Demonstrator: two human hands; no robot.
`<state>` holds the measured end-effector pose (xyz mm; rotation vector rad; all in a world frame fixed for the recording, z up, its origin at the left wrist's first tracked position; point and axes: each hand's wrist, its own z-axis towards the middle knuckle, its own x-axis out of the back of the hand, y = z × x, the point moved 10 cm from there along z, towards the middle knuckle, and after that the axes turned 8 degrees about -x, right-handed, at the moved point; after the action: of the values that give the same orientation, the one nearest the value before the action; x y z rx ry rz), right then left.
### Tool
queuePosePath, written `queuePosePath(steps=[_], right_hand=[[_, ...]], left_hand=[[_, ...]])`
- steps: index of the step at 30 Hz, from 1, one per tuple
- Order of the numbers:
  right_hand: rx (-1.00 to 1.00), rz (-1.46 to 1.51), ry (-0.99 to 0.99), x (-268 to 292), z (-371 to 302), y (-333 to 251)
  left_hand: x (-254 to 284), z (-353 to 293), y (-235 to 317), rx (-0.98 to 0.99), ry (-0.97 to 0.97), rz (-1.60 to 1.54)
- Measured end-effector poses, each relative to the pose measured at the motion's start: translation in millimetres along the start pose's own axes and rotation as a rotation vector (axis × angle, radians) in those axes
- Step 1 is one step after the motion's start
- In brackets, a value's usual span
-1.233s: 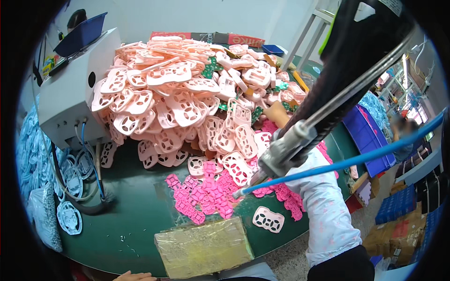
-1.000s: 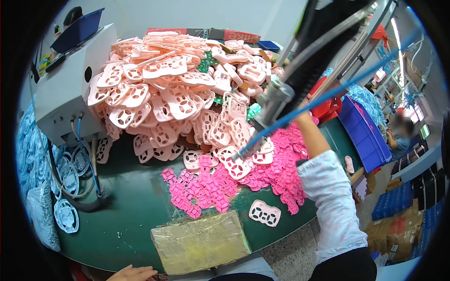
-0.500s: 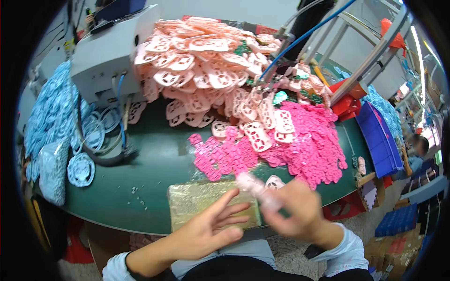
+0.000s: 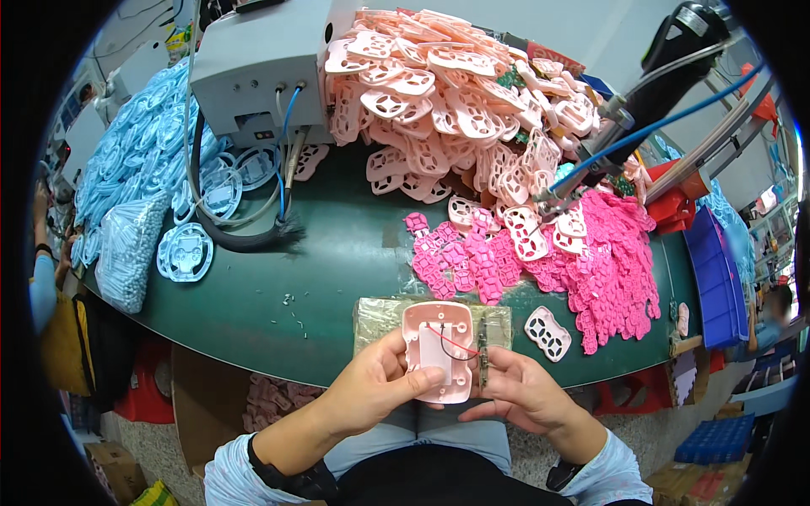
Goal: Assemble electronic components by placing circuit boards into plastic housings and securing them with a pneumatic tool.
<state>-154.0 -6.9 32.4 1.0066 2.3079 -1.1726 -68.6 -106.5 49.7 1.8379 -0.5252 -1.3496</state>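
In front of me, my left hand (image 4: 371, 384) grips a pale pink plastic shell (image 4: 458, 375), its hollow inside facing up and the thumb pressed over its lower part. A flat white rectangular piece (image 4: 432, 347) lies inside it. Red and black wires run from there to a narrow green circuit board (image 4: 483, 350), seen nearly edge-on. My right hand (image 4: 527, 388) pinches this board at the shell's right side. Beneath them is a wrapped yellowish block (image 4: 378, 316). A pale pink cover with dark openings (image 4: 548, 334) lies right of the block.
A tall heap of pale pink covers (image 4: 439, 110) fills the back, with bright pink pieces (image 4: 612, 278) at right. Light blue parts (image 4: 135, 143) and a bag (image 4: 131, 261) lie left, beside a grey machine (image 4: 261, 63). A black tool (image 4: 683, 42) with a blue hose hangs back right.
My left hand was open and bare; now it grips the shell. My right hand came from a blurred pale pink thing to the wired board. The whole view has shifted.
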Motion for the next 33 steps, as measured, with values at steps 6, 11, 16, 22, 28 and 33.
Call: queuePosePath(steps=[6, 11, 16, 22, 28, 33], right_hand=[[0.492, -0.311, 0.310, 32, -31, -60], [0.668, -0.442, 0.271, 15, -38, -87], [0.568, -0.631, 0.203, -3, 1, -79], [0.468, -0.880, 0.152, -26, 19, -74], [0.489, -1.120, 0.083, -31, 22, -54], [0.546, -1.338, -0.006, -24, 16, -60]], left_hand=[[23, 2, 12, -0.044, 0.112, 0.165], [35, 0, 8, -0.052, 0.052, 0.877], [6, -1, 38, -0.427, 0.180, 1.272], [16, 12, 40, -0.286, 0.163, 0.875], [31, 11, 8, -0.138, 0.298, 0.490], [28, 5, 4, -0.097, 0.172, 0.673]])
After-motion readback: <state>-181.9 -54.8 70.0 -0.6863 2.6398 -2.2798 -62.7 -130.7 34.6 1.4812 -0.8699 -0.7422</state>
